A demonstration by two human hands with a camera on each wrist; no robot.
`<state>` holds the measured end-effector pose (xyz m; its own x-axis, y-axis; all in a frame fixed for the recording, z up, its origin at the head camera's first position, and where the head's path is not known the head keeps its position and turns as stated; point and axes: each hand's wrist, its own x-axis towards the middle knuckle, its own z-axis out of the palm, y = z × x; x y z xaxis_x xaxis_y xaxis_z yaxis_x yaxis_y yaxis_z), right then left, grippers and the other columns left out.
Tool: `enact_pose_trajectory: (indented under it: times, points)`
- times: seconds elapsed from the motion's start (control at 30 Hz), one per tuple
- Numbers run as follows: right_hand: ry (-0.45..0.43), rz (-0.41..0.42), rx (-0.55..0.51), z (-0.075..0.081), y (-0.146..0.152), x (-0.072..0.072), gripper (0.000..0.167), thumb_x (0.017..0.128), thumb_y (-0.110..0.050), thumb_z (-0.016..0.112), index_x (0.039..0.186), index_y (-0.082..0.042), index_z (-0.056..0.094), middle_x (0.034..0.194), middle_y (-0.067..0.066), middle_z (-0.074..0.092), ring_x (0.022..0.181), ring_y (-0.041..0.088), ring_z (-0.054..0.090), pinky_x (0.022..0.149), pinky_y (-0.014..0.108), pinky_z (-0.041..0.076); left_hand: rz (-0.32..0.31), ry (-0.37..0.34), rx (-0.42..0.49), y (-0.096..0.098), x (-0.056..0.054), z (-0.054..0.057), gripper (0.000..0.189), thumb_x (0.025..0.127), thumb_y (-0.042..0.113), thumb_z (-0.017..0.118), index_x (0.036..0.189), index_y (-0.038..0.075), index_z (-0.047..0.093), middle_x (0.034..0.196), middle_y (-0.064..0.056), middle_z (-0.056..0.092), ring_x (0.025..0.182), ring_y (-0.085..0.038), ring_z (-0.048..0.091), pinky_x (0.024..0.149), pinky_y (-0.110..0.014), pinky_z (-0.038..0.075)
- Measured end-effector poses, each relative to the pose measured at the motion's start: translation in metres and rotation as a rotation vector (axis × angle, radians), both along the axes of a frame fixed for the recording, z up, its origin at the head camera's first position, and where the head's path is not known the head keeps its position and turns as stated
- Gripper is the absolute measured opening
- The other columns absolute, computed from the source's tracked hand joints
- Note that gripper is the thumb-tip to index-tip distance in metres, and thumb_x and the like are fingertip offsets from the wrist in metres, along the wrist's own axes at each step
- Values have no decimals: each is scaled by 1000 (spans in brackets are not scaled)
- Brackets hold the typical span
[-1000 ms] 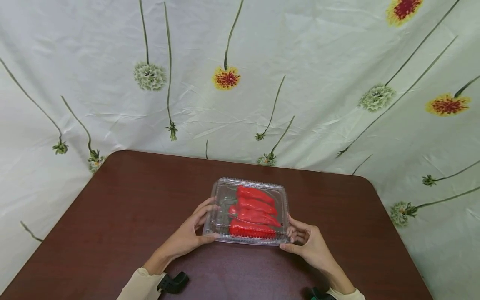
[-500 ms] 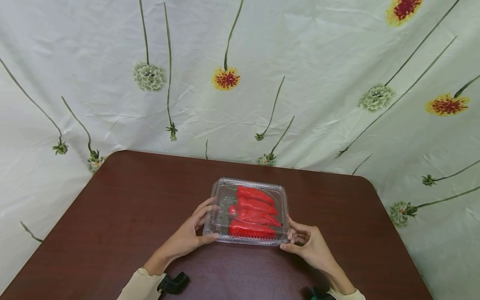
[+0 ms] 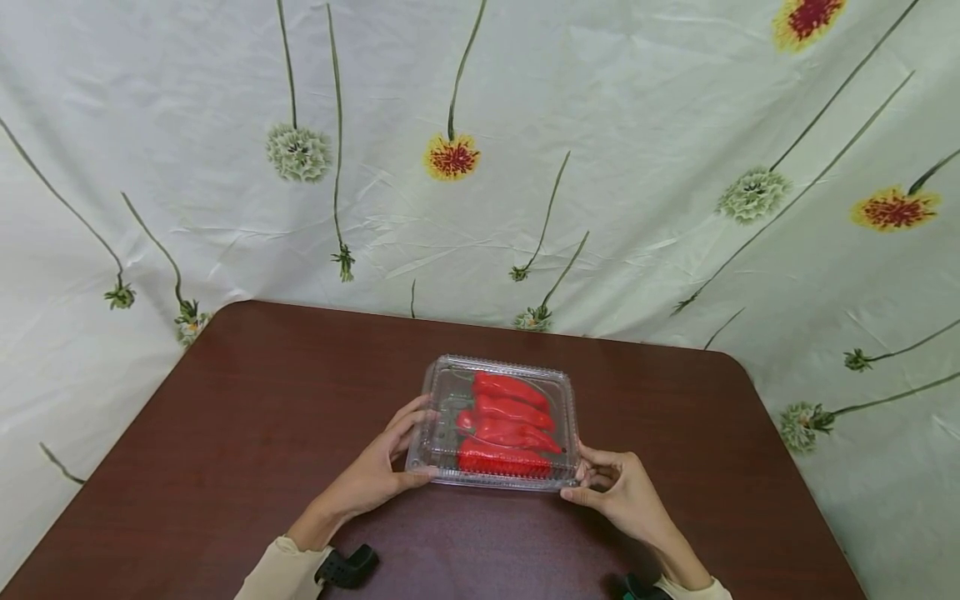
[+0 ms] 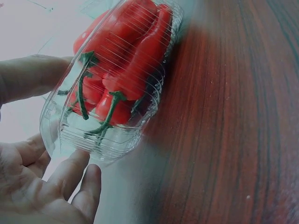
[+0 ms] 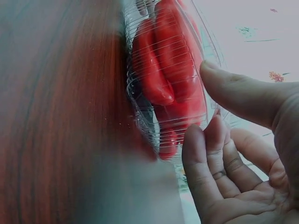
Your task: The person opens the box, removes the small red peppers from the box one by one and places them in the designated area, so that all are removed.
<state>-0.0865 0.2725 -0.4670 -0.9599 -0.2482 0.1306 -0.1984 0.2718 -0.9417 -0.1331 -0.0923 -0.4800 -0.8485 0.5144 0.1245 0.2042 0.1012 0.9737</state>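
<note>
Box (image 3: pixel 495 481) with red peppers (image 3: pixel 513 408) is on the table (image 3: pixel 262 400) or just above it; I cannot tell, for its underside is hidden. My left hand (image 3: pixel 371 471) and right hand (image 3: pixel 624 492) grip its two ends. I should press both sides equally and lightly, since such plastic may bend. My right cuff (image 3: pixel 701 591) is cut off.

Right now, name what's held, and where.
A clear rectangular plastic box of red peppers: left grip on its left side, right grip at its near right corner.
</note>
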Motion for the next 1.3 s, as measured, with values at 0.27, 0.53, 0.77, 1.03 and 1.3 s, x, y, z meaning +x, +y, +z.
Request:
enact_pose_trajectory:
  times: [0.27, 0.53, 0.77, 1.03, 1.3]
  points:
    - [-53, -95, -159, -9, -4, 15, 61, 80, 8, 77, 134, 18, 51, 87, -5, 70, 80, 0, 64, 75, 18, 57, -9, 2, -28, 0, -2, 5, 72, 86, 13, 79, 147, 3, 42, 167, -7, 14, 148, -40, 27, 113, -63, 26]
    - [34, -143, -155, -7, -10, 20, 40, 83, 9, 74, 119, 19, 63, 88, -3, 75, 81, 5, 71, 74, 24, 59, -32, 5, -8, 0, -4, 4, 70, 86, 11, 79, 146, 3, 44, 168, -9, 12, 151, -39, 21, 105, -19, 37]
    - [29, -162, -168, -5, -4, 19, 43, 84, 9, 73, 124, 18, 60, 91, -4, 75, 87, 5, 70, 79, 21, 57, -37, 9, -23, -1, -3, 5, 69, 88, 14, 78, 147, 2, 43, 167, -11, 12, 151, -40, 19, 117, -53, 30]
    - [85, -178, -164, 1, 10, 19, 51, 86, 9, 71, 133, 12, 53, 95, 5, 75, 85, 4, 65, 79, 19, 55, -30, -19, -29, -3, -1, 5, 70, 89, 9, 75, 150, 5, 40, 167, -11, 10, 149, -41, 20, 111, -66, 29]
    - [123, -144, -97, 7, 14, 17, 39, 86, 7, 73, 122, 15, 59, 95, 20, 72, 86, 5, 65, 77, 21, 56, -61, -32, -20, -5, 0, 3, 84, 87, 10, 77, 156, 7, 29, 166, -11, 7, 145, -48, 23, 109, -66, 30]
